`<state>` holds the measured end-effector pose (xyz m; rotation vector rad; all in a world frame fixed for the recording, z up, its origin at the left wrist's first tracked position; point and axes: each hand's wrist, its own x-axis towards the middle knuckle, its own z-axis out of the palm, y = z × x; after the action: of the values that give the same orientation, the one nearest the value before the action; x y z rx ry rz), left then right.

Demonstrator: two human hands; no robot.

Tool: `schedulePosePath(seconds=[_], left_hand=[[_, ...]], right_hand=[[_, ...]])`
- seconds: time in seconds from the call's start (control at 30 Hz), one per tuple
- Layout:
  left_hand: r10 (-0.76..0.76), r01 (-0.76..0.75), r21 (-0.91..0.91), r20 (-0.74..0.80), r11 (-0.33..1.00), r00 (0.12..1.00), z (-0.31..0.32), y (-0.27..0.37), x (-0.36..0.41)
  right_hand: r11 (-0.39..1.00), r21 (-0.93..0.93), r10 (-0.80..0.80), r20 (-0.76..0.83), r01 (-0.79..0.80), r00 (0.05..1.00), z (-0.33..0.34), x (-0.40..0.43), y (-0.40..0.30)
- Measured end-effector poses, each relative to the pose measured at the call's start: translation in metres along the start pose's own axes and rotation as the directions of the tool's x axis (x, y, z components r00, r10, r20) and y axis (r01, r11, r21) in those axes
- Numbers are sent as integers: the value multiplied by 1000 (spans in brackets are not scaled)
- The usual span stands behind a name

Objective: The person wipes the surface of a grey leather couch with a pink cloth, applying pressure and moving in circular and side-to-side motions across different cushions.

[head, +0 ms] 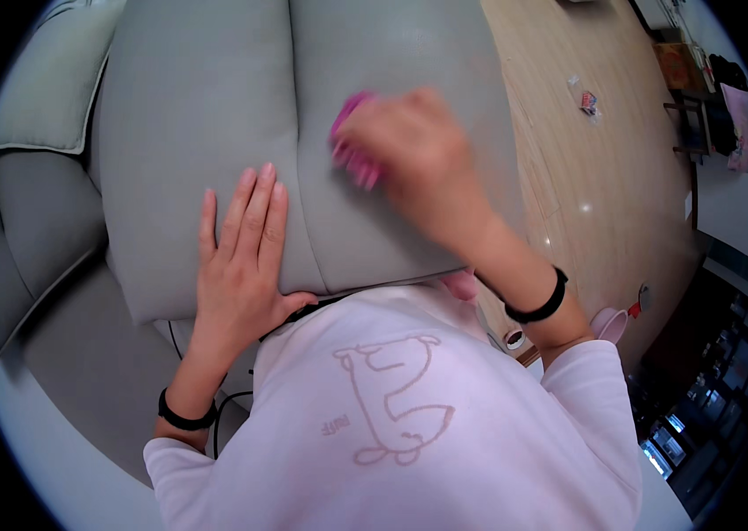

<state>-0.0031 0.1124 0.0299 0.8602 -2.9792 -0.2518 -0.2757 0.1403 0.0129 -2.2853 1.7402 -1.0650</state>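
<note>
A grey upholstered sofa section (214, 79) with a lengthwise seam lies right in front of me. My left hand (244, 259) rests palm down on it, left of the seam, its fingers spread and holding nothing. Right of the seam, my right hand (413, 139) is curled around a bright pink cloth or brush-like item (357, 149), which is against or just over the upholstery. Motion blur hides the item's exact kind and whether it touches the surface. Each wrist wears a black band.
More grey sofa cushions (48, 212) are at the left, with a black cable (218, 418) below. On the wooden floor (586, 172) at the right lie a small wrapped packet (588, 103) and a pink bowl or basin (609, 324). A dark wooden chair or stool (695, 126) stands beyond.
</note>
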Motion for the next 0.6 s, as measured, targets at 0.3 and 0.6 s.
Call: schedulePosePath(seconds=[0.3,0.6], left_hand=[[36,-38,-103,-21,994,999,2,-1,7],[111,-112,-75,-26,991,994,8,10,39]], right_hand=[[996,59,-74,108,68,991,-29,-78,-22],[999,46,33,-139,-27,990,-15,-102,-26]])
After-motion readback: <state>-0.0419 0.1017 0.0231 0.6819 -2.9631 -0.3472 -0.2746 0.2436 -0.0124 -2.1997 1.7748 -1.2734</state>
